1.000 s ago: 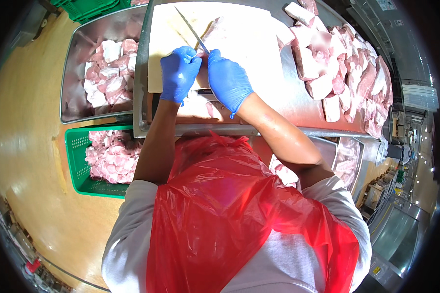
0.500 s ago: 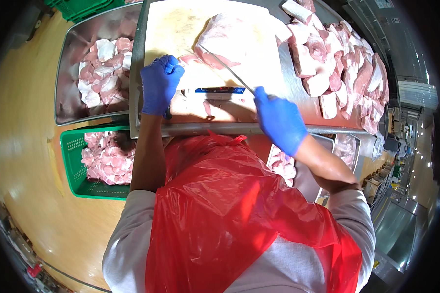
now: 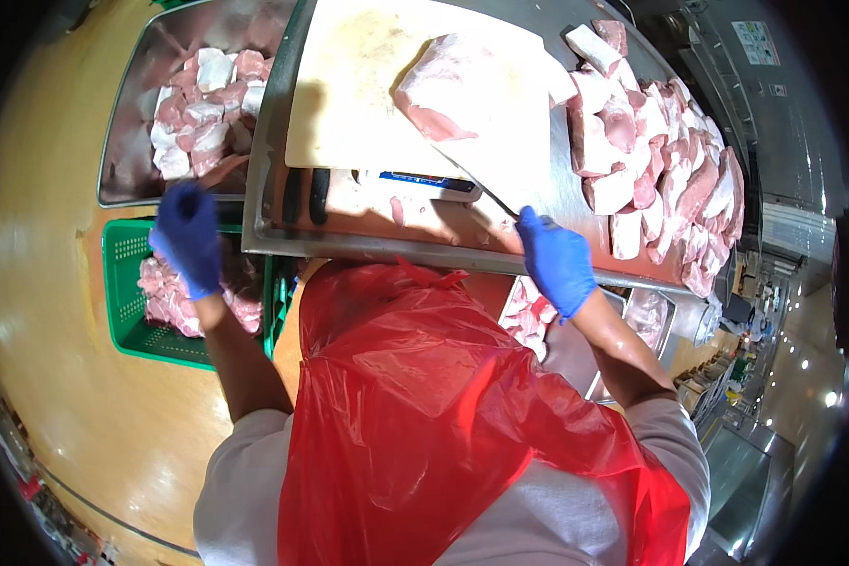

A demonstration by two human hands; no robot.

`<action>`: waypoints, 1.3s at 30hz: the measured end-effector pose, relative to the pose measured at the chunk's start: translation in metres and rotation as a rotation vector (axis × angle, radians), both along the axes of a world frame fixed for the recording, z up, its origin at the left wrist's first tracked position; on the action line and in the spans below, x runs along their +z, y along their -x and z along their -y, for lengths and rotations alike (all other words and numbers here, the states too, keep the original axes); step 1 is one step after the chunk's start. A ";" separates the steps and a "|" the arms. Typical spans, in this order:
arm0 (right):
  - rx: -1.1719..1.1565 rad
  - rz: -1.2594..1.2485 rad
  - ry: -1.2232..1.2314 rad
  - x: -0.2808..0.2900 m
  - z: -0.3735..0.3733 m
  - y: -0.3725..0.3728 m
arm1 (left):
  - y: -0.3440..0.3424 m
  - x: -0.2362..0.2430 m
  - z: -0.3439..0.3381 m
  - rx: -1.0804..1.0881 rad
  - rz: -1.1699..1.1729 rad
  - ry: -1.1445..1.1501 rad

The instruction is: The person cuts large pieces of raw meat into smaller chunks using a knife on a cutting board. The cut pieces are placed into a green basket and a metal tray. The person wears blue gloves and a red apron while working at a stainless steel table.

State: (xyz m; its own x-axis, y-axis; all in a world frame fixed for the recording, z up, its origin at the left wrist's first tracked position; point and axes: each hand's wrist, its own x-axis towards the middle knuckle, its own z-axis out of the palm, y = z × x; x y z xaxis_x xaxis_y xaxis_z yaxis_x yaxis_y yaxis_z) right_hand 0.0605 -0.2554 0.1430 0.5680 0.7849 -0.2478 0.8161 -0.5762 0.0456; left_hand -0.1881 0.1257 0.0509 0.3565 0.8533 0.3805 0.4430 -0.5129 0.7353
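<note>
My right hand [image 3: 557, 266], in a blue glove, grips a knife [image 3: 478, 181] at the front of the steel worktable [image 3: 264, 203]. Its thin blade slants up and left, the tip close to the near edge of a large pale piece of meat [image 3: 453, 80] on the white cutting board [image 3: 340, 113]. Off the table's left side, my left hand [image 3: 187, 241], also blue-gloved, hangs over the green crate [image 3: 123, 311] with fingers curled. Whether anything is inside them is hidden. A pink strip of meat [image 3: 222, 172] shows just beyond that hand, at the steel tub's near edge.
Cut meat chunks [image 3: 203, 104] lie in the steel tub [image 3: 127, 160]. A large heap of meat pieces [image 3: 651, 160] covers the table's right. Between board and front edge are a black handle [image 3: 319, 196] and a blue-and-white device [image 3: 431, 183]. Meat trimmings [image 3: 170, 297] fill the crate.
My left hand has swung from the board's left edge down and left, over the crate. The right hand has drawn the knife slightly back and right. A small trimming beside the meat has gone.
</note>
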 end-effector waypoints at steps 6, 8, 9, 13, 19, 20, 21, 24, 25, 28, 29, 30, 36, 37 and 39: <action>0.134 0.161 -0.249 -0.013 -0.037 -0.041 | 0.130 -0.087 -0.056 -0.205 -1.189 0.216; 0.187 0.186 -0.366 -0.019 -0.068 -0.039 | 0.076 -0.048 -0.039 -0.229 -0.701 0.083; 0.184 0.181 -0.375 -0.021 -0.087 -0.034 | 0.047 -0.028 -0.030 -0.233 -0.610 0.026; 0.140 0.088 -0.342 -0.024 -0.099 -0.037 | -0.033 0.031 -0.001 -0.279 -0.291 0.069; 0.054 0.116 0.074 -0.013 0.026 -0.058 | -0.082 0.031 0.033 -0.375 -0.060 0.007; 0.057 0.147 0.104 -0.001 0.038 -0.059 | -0.093 0.032 0.045 -0.415 -0.047 0.001; 0.072 0.178 0.101 0.007 0.048 -0.059 | -0.104 0.033 0.058 -0.465 -0.034 -0.001; 0.112 0.224 -0.085 0.015 0.045 -0.055 | -0.139 0.020 0.118 -0.554 0.138 0.101; 0.087 0.229 -0.170 0.009 0.036 -0.051 | -0.153 0.024 0.137 -0.564 0.153 0.025; 0.077 0.199 -0.375 -0.015 0.006 -0.045 | -0.186 0.016 0.171 -0.504 0.065 -0.177; 0.069 0.168 -0.399 -0.021 -0.008 -0.043 | -0.193 0.009 0.173 -0.464 0.013 -0.240; 0.059 0.133 -0.422 -0.026 -0.023 -0.042 | -0.197 0.002 0.172 -0.469 0.044 -0.263; 0.142 0.069 -0.403 -0.020 -0.106 -0.028 | -0.182 -0.010 0.153 -0.532 0.186 -0.228; 0.143 0.077 -0.353 -0.020 -0.112 -0.027 | -0.177 -0.008 0.152 -0.549 0.199 -0.200; 0.127 0.044 -0.289 -0.017 -0.112 -0.027 | -0.168 -0.008 0.147 -0.563 0.212 -0.164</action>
